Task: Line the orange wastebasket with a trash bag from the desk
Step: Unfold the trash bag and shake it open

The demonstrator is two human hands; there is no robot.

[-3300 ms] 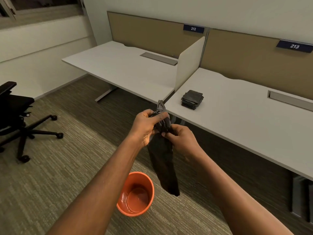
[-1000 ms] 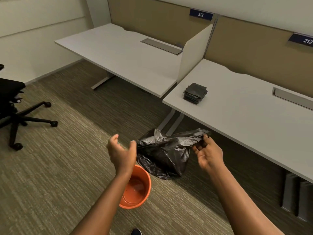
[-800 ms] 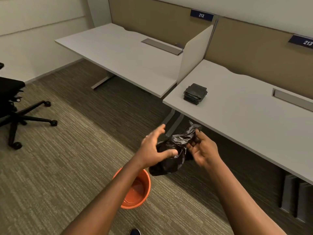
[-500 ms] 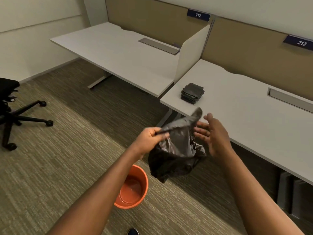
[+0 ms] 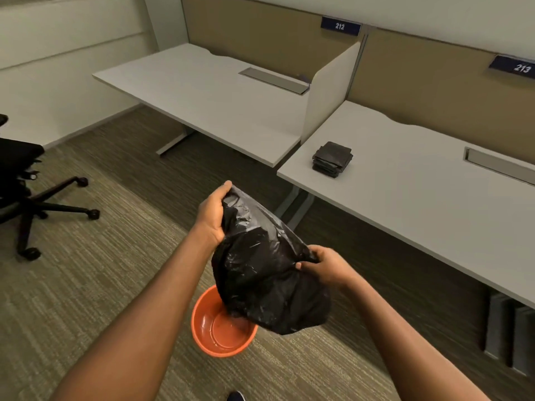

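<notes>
While both hands' grip clamps rim, trash bag (image 5: 269, 273) sags between left hand (image 5: 212, 215) and right hand (image 5: 327, 266).

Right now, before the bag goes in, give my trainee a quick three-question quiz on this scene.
1. True or false: the black trash bag already lines the orange wastebasket.
2. Which hands grip the bag? A) left hand only B) right hand only C) both
3. Fill in: the stack of folded bags lies on the desk under the number sign ___.

Key
1. False. The bag is held in the air above the wastebasket, whose inside shows bare.
2. C. The left hand holds the upper edge and the right hand the side.
3. 213.
</notes>
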